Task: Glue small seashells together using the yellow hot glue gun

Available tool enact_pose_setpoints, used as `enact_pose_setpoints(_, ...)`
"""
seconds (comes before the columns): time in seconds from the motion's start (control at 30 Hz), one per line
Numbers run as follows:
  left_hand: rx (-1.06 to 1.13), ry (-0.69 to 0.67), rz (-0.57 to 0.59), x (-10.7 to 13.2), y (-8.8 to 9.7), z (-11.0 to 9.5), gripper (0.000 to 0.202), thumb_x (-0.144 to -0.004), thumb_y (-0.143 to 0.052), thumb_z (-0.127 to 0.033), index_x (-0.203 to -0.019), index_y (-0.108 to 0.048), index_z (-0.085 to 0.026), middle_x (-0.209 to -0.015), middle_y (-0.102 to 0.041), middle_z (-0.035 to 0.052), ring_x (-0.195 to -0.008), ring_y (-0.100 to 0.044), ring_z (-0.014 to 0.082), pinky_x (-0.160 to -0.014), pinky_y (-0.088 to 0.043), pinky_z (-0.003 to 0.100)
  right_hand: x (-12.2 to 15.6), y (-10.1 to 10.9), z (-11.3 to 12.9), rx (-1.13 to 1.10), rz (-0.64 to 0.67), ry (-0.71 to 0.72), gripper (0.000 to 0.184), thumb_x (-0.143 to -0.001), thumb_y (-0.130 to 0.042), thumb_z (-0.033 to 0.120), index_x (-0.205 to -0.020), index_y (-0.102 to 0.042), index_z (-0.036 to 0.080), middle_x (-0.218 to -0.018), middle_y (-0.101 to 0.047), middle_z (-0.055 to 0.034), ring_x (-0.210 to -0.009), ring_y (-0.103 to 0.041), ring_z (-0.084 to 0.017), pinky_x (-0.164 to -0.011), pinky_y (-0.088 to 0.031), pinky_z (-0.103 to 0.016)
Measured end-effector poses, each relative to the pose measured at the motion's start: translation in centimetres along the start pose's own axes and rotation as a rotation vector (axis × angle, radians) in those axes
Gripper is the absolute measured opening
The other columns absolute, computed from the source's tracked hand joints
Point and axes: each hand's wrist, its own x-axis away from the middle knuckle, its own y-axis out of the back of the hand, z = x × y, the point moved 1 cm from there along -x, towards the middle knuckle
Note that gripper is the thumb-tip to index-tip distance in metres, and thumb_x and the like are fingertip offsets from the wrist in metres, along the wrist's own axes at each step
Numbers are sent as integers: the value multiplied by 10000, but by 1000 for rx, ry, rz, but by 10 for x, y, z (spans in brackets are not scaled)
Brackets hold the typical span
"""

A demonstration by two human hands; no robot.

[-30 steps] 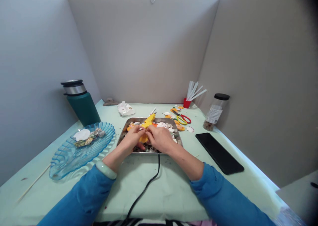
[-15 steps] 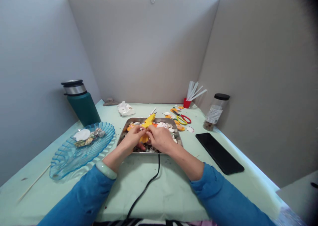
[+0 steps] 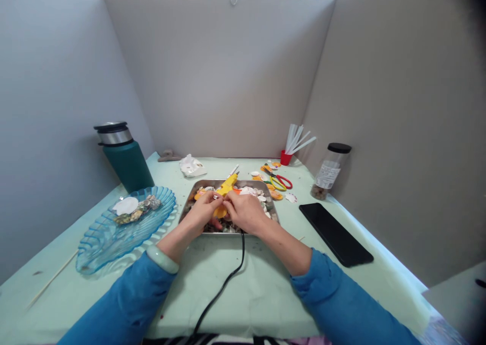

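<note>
Nothing's visibly been shifted since the earlier frame! Centre-frame, over the metal tray [image 3: 271,203], a yellow-orange piece [image 3: 219,212] looks pinched by left hand [image 3: 205,209] and right hand [image 3: 246,212] fingertips: probably light, brittle, best gripped edgewise.

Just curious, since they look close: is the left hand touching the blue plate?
Apart. The head view shows pale green tablecloth between the left hand and the blue plate.

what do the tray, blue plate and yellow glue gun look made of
Tray: probably stainless steel, satin, from its grey metallic sheen. Ribbed blue plate: glossy, see-through glass or plastic; transparency and highlights fit both. Glue gun: likely moulded plastic, smooth, from its even, opaque bright yellow.
</note>
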Motion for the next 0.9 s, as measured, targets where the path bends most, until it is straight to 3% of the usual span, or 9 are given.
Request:
enact_pose_setpoints(0.3,-25,17,-8,2,-1,-3,148,-813,-651,-244,-840,-537,-153,-724,-552,-18,-452,-570,109,-296,-487,230,0,1,0,-9,11,-3,286,-1001,-394,339,-1075,-623,183,-933,-733,-85,-884,-669,-215,-733,-407,-284)
enact_pose_setpoints(0.9,-30,1,20,-2,1,3,207,-798,-685,-295,-846,-533,-163,-727,-560,-13,-478,-592,115,-308,-489,217,0,0,-1,0,1,20,265,-998,-400,335,-1051,-618,193,-909,-731,-69,-849,-673,-210,-706,-393,-277)
